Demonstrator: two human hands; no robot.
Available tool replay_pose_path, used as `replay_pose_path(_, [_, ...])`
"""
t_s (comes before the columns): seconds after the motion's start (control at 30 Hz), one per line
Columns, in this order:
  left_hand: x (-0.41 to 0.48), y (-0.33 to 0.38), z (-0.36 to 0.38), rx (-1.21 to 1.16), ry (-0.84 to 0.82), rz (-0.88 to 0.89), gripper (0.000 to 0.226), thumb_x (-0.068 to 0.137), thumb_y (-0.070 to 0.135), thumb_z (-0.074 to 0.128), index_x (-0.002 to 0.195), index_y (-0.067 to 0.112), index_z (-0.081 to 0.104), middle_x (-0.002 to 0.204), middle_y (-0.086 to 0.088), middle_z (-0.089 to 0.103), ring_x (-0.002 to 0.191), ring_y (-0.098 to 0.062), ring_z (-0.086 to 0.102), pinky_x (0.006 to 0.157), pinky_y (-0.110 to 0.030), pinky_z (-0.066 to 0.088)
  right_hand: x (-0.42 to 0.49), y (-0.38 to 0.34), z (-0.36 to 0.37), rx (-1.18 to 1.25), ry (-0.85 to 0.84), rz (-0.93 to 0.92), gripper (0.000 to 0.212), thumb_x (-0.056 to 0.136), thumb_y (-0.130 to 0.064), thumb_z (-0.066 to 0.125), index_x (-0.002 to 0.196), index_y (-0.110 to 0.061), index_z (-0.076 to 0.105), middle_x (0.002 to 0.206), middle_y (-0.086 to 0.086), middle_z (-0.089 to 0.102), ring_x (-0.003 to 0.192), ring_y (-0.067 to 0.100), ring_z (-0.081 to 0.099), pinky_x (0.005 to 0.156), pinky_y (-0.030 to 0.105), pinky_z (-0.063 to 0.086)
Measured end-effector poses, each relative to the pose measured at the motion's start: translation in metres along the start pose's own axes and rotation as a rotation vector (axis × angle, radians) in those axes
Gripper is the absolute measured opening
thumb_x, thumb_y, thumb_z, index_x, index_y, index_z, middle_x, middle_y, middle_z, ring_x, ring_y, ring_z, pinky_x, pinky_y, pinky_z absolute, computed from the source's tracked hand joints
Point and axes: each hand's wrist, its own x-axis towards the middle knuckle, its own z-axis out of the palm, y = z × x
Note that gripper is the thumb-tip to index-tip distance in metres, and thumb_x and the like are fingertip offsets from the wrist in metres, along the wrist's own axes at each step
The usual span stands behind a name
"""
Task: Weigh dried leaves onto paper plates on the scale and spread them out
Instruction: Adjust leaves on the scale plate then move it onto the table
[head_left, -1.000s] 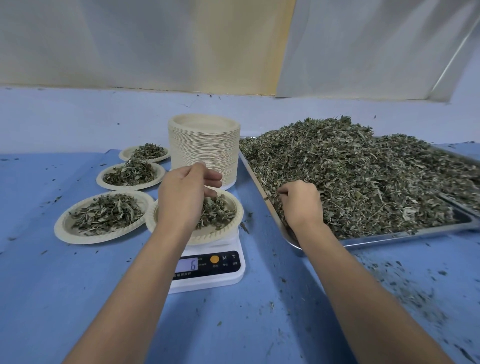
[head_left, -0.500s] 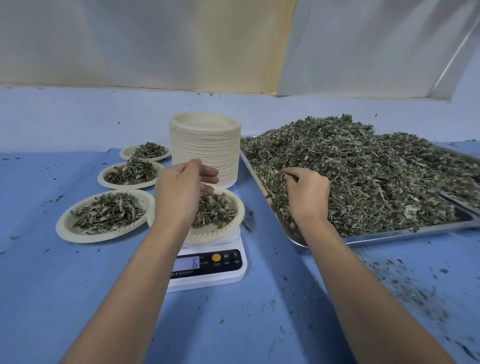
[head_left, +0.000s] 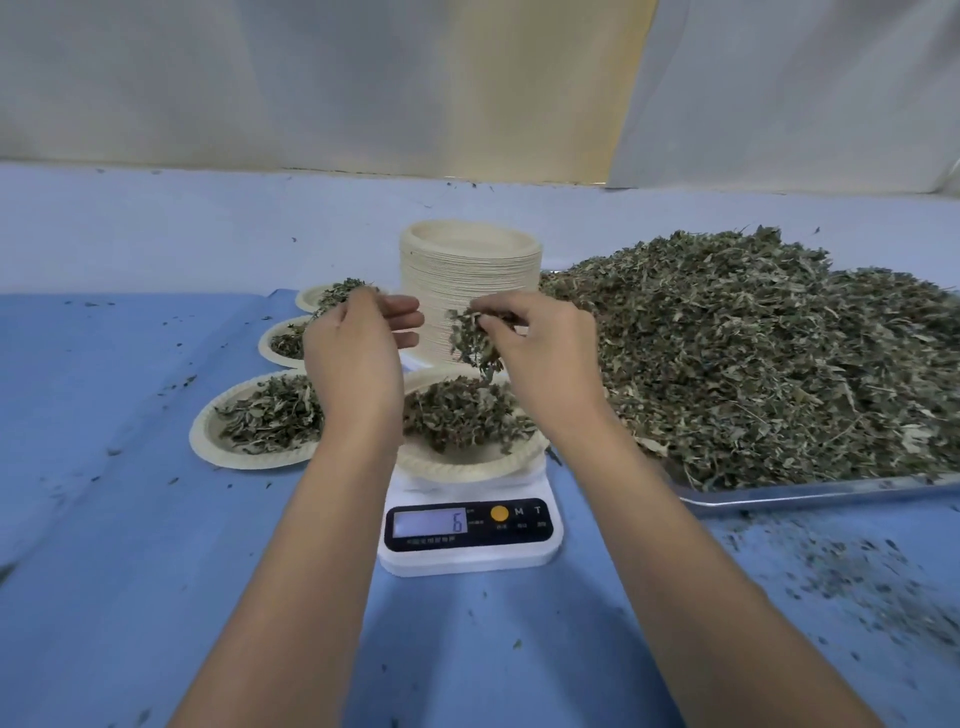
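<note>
The person is holding both forearms out over the blue table cover (head_left: 130, 519), the two hands raised side by side above the paper plate (head_left: 467, 466) that is sitting on the white scale (head_left: 467, 558). The right hand (head_left: 545, 358) is hanging with its back up and its wrist slightly bent, fingers and thumb curling downward and pinching a clump of dried leaves (head_left: 470, 338); the clump is dangling just above the small pile already lying in that plate. The left hand (head_left: 358, 358) is hovering near it, just left of the clump, with its back turned to the camera and its fingers (head_left: 405, 312) reaching out nearly straight toward the right hand. Nothing is showing between them, though the palm side is facing away. The scale's display (head_left: 430, 521) is showing 6. The stack of empty plates (head_left: 470, 280) is standing right behind the hands. The big heap of dried leaves (head_left: 753, 353) is filling the metal tray (head_left: 810, 492) on the right, just beside the scale. Three filled plates are lying in a row to the left, the nearest plate (head_left: 208, 441) touching or nearly touching the one on the scale and partly hiding behind the left forearm.
</note>
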Motion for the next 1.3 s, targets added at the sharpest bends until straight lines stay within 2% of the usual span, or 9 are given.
replay_pose_path(0.1, [0.001,-0.001,0.001,-0.03,-0.011,-0.037,0.036,0.093,0.019,0.041,0.069,0.011,0.067,0.063,0.002,0.069,0.053,-0.012,0.058,0.071,-0.03,0.047,-0.004,0.005,0.007,-0.04,-0.137,0.006,0.019,0.09,-0.008,0.061,0.102,-0.014,0.074,0.098,-0.003,0.073,0.085,0.003,0.059,0.07,0.004,0.037])
replay_pose_path(0.27, [-0.001,-0.001,0.002,-0.033,-0.027,-0.05,0.036,0.094,0.02,0.041,0.07,0.011,0.067,0.064,0.003,0.071,0.053,-0.01,0.058,0.073,-0.03,0.046,-0.006,0.009,0.01,0.045,-0.016,0.066,0.015,0.088,-0.016,0.066,0.098,-0.02,0.075,0.077,-0.015,0.066,0.056,-0.01,0.049,0.058,0.005,0.034])
replay_pose_path(0.43, [-0.002,-0.001,0.003,-0.04,-0.021,-0.07,0.036,0.094,0.019,0.041,0.073,0.008,0.068,0.062,0.002,0.07,0.048,-0.008,0.056,0.065,-0.024,0.045,-0.005,0.0,0.007,0.259,0.1,0.121,0.014,0.084,-0.009,0.068,0.094,-0.016,0.075,0.075,-0.017,0.066,0.064,-0.012,0.056,0.062,0.003,0.039])
replay_pose_path(0.63, [-0.003,-0.002,0.004,-0.025,-0.022,-0.081,0.037,0.094,0.019,0.04,0.073,0.009,0.068,0.059,0.004,0.068,0.046,-0.006,0.054,0.056,-0.021,0.04,0.0,-0.007,0.006,0.596,0.187,0.289,0.019,0.084,0.001,0.066,0.088,-0.017,0.072,0.085,-0.001,0.072,0.078,0.007,0.067,0.079,0.025,0.056])
replay_pose_path(0.77, [-0.004,-0.002,0.006,-0.019,-0.03,-0.082,0.036,0.094,0.019,0.04,0.072,0.01,0.067,0.061,0.003,0.068,0.048,-0.007,0.055,0.056,-0.021,0.039,-0.003,-0.007,0.008,0.52,0.018,0.319,0.018,0.082,0.002,0.067,0.089,-0.013,0.073,0.085,0.0,0.071,0.081,0.01,0.065,0.082,0.026,0.054])
replay_pose_path(0.9, [-0.004,-0.002,0.006,-0.02,-0.035,-0.082,0.035,0.094,0.019,0.041,0.074,0.009,0.068,0.065,0.002,0.069,0.048,-0.008,0.055,0.059,-0.023,0.04,0.004,-0.015,0.001,0.681,0.133,0.262,0.025,0.083,0.003,0.065,0.083,-0.022,0.071,0.081,-0.006,0.071,0.075,0.0,0.065,0.073,0.016,0.051])
replay_pose_path(1.03, [-0.004,-0.003,0.005,-0.012,-0.04,-0.082,0.036,0.095,0.02,0.04,0.073,0.009,0.068,0.065,0.002,0.069,0.048,-0.008,0.055,0.06,-0.023,0.04,0.0,-0.01,0.003,0.565,0.096,0.289,0.019,0.084,0.004,0.064,0.09,-0.012,0.072,0.089,0.002,0.072,0.082,0.009,0.066,0.079,0.024,0.054])
replay_pose_path(1.17, [-0.004,-0.002,0.004,-0.012,-0.047,-0.086,0.037,0.095,0.019,0.04,0.072,0.01,0.068,0.062,0.004,0.069,0.048,-0.007,0.055,0.062,-0.024,0.04,0.003,-0.012,-0.001,0.807,0.137,0.321,0.024,0.086,0.006,0.062,0.085,-0.016,0.07,0.088,0.003,0.072,0.085,0.015,0.069,0.073,0.025,0.057])
replay_pose_path(1.3, [-0.004,-0.003,0.005,-0.013,-0.055,-0.078,0.037,0.095,0.019,0.04,0.073,0.01,0.068,0.063,0.003,0.069,0.047,-0.006,0.055,0.06,-0.023,0.04,0.0,-0.005,0.001,0.727,0.089,0.354,0.022,0.086,0.007,0.061,0.088,-0.012,0.069,0.089,0.007,0.07,0.084,0.016,0.067,0.079,0.025,0.056])
